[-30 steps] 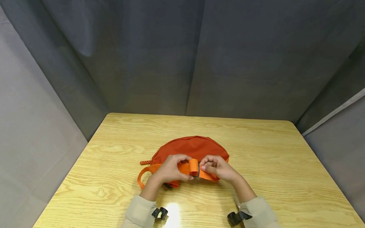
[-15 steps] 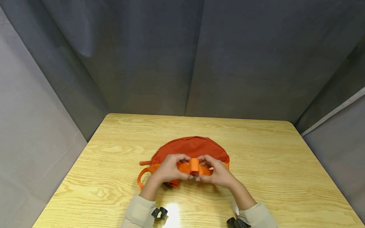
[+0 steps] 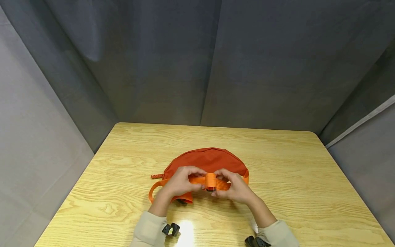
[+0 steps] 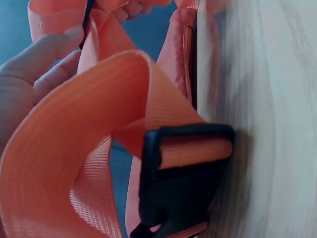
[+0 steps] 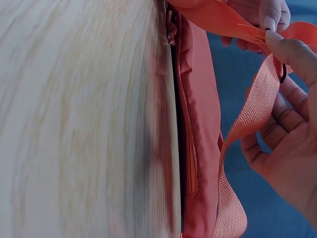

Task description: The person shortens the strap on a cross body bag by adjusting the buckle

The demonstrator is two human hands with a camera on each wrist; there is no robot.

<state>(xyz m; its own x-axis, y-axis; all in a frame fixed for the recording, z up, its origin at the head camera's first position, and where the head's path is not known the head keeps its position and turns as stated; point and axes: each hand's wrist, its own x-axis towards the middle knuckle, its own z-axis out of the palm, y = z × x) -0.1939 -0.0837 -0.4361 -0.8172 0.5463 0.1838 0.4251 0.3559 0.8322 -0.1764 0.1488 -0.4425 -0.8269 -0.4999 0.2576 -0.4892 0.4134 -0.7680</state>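
Note:
A red-orange waist bag [image 3: 210, 159] lies on the table, its orange webbing strap [image 3: 211, 179] raised in front of it. The strap stands up in a small loop between the two hands, at a black slider [image 5: 283, 73]. My left hand [image 3: 181, 181] pinches strap and slider from the left, thumb at the slider's edge in the left wrist view. From the right, my right hand [image 3: 236, 187] grips the strap at the same slider, thumb on top and fingers underneath. A black buckle [image 4: 181, 193] hangs on the strap below my left hand.
The wooden table [image 3: 287, 164] extends around the bag on all sides. A patterned zipper pull [image 3: 157, 176] sticks out at the bag's left end. A slack strap loop [image 3: 152, 192] curves beside the left wrist. Dark grey curtains [image 3: 154, 68] stand behind the table.
My right hand has shifted from the strap's flat part to the slider, its thumb now near the left thumb. The left thumb has drawn back slightly, and the small loop stands a little further right.

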